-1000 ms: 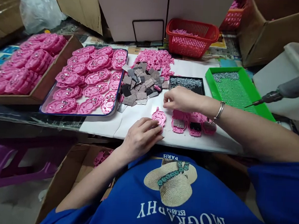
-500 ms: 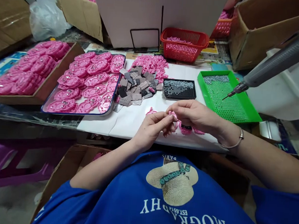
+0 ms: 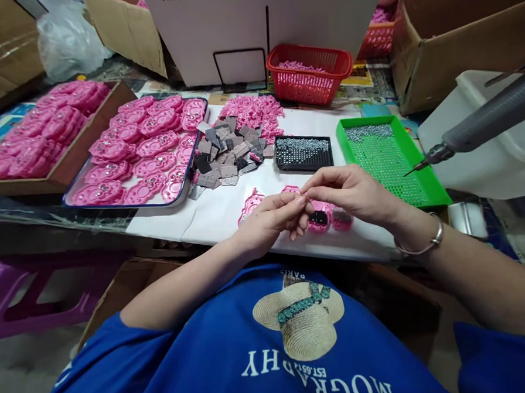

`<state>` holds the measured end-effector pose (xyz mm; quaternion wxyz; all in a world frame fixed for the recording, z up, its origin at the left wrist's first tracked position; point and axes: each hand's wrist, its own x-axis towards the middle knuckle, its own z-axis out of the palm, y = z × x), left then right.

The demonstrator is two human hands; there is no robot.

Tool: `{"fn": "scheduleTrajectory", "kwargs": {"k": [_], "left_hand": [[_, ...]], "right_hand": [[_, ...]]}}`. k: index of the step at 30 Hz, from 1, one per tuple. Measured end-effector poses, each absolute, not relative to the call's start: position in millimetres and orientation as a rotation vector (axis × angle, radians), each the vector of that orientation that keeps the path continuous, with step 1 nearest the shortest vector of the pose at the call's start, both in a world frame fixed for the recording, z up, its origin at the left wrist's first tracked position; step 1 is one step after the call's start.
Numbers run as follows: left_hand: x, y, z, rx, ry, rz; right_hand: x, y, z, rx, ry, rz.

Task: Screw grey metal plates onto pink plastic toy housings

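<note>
White paper (image 3: 217, 212) lies under both hands (image 3: 304, 201); cardboard boxes (image 3: 463, 60) stand behind.

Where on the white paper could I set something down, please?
Bare paper shows between the blue-rimmed tray and the nearest pink casing, and between the red basket and black tray. Around the grey plates it is crowded.

Dim, uneven indoor light, soft shadows, stretched edges.

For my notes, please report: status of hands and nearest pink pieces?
Left hand, right hand: fingertips together, anything between unclear. Nearest pink pieces: on table, partly behind hands. Pointed tool: over green tray.
</note>
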<state>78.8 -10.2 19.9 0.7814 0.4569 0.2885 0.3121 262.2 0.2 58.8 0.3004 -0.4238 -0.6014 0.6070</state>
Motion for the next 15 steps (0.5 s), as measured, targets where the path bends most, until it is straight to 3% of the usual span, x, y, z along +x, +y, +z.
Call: {"fn": "scheduleTrajectory", "kwargs": {"k": [3,6,9,15], "left_hand": [[79,-12,14,1.397,0.727,0.769],[75,-14,3,2.240,0.869,0.909],[69,-19,-9,2.842,0.927,0.757],[56,-33,-20,3.037,0.883,0.685]], "right_hand": [[271,5,61,-1.213,-1.760,1.481],[279,16,56,-1.350,-1.885,1.277],[280,28,49,-1.512,-1.979,1.136],[261,44,40,-1.578,-2.100,1.107]]}}
